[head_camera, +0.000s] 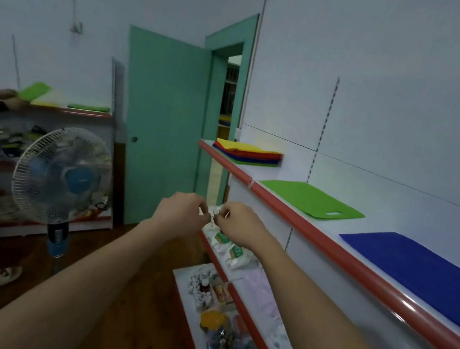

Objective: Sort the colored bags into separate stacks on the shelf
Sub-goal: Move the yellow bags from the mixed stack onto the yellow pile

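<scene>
The shelf (332, 243) with the red edge was the big thing here. On it lay a blue bag (423, 272), past that a green bag (311, 200), and at the far end a mixed stack of bags (248, 153). In front of the shelf, left hand (179, 214) and right hand (238, 223) were curled together, pinching something tiny, couldn't tell what.
</scene>
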A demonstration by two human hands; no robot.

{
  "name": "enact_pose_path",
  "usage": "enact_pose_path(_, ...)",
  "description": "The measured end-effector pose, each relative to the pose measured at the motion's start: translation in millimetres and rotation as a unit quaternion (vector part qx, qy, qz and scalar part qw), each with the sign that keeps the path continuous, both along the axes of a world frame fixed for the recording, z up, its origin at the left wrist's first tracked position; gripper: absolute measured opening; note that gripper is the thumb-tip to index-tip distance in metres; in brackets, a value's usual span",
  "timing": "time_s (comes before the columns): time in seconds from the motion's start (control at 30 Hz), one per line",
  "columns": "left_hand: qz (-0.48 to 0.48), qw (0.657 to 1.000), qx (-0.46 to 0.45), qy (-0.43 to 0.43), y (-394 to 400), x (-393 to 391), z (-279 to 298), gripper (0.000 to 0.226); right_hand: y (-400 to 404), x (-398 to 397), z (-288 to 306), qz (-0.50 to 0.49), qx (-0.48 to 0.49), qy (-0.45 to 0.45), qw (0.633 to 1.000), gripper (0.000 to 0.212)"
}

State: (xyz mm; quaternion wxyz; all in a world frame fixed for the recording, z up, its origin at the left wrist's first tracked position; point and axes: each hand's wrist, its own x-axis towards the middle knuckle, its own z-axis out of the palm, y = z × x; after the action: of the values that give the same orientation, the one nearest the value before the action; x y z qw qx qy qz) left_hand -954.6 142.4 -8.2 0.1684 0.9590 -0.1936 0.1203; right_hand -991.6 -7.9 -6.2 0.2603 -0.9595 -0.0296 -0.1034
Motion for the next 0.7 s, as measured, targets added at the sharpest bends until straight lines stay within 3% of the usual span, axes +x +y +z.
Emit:
enact_pose_path(0.27, 0.029, 0.998, -0.024, 0.045, 15, 132, -9, 0.026, -2, 156, -6, 0.037, 0.002, 0.029, 0.999, 0.027)
enact_pose_path(0.43, 0.045, 0.995, -0.045, 0.071, 25, 204, -23, 0.026, 6, 234, -20, 0.047, -0.012, 0.023, 0.999, 0.02)
enact_pose_path(0.7, 0.049, 0.995, -0.065, 0.06, 58, 333, -24, 0.027, 33, 359, -28, 0.062, -0.005, 0.027, 0.998, 0.017)
